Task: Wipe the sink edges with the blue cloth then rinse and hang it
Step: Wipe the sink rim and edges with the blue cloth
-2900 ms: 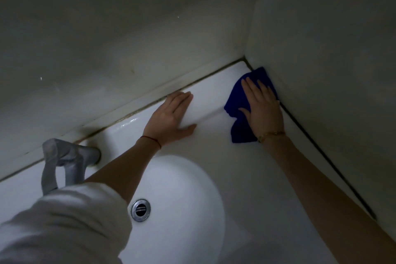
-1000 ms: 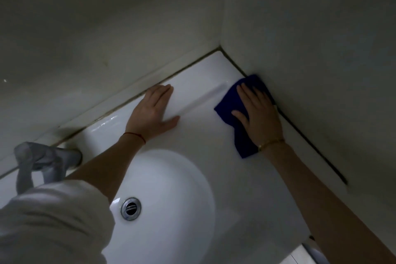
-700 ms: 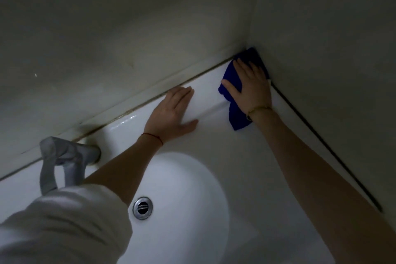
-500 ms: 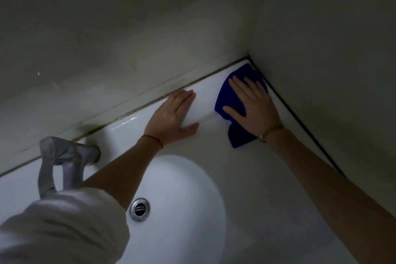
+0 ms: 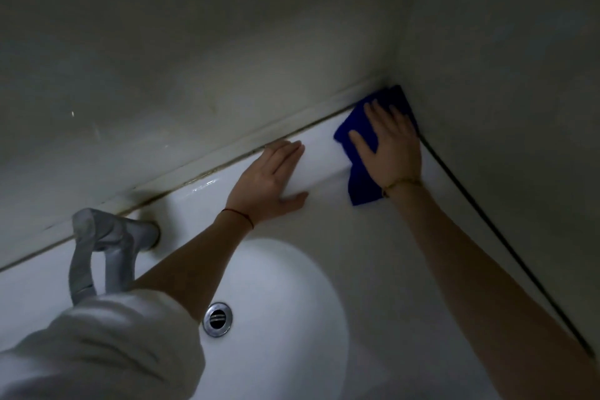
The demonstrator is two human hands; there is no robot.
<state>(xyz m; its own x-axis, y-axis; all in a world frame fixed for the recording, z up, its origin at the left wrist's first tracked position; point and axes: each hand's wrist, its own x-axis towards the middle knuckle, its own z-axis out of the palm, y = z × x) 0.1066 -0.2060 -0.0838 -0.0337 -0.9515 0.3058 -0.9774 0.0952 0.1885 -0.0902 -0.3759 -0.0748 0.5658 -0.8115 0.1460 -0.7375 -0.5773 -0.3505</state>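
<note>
The blue cloth (image 5: 360,182) lies flat on the white sink's back right rim (image 5: 328,153), pushed into the corner where the two walls meet. My right hand (image 5: 389,146) presses on it with straight, spread fingers, hiding its middle. My left hand (image 5: 272,182) rests flat on the back rim just left of the cloth, fingers pointing at the wall, apart from the cloth. The round basin with its metal drain (image 5: 217,318) lies below both hands.
A grey metal tap (image 5: 107,250) stands on the back rim at the left, its spout reaching over the basin. Pale walls close in at the back and on the right, with a dark sealant line (image 5: 487,227) along the right rim.
My right hand has slid the cloth up and to the right, deeper into the wall corner. My left hand has stayed in place on the back rim.
</note>
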